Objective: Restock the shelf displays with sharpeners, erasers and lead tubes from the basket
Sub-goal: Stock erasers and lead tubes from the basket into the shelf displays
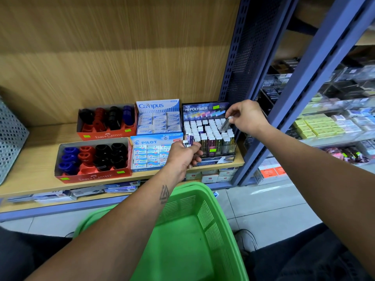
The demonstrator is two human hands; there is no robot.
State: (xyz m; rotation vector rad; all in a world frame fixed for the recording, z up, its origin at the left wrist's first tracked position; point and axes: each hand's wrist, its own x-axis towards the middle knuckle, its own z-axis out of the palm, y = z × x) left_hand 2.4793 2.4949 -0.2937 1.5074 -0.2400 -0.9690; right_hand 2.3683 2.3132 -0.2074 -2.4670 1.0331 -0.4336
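My right hand (246, 117) pinches one clear lead tube (225, 125) and holds it tilted over the back right rows of the Hi-Polymer lead display (205, 110). In front of that display's left side, my left hand (183, 155) grips a small bunch of lead tubes (189, 138), purple and white ends showing. The green basket (188, 236) sits below between my arms, its visible floor bare. Two red Faber-Castell sharpener boxes (95, 175) stand at the left. Campus erasers (158, 122) and Pilot erasers (150, 155) fill the blue-and-white boxes in the middle.
A blue metal upright (284, 110) bounds the shelf on the right, with further stocked shelves beyond it. A perforated grey panel (10, 138) stands at the far left. Boxed stock lies on the lower shelf (81, 192). My shoe (245, 240) rests on the tiled floor.
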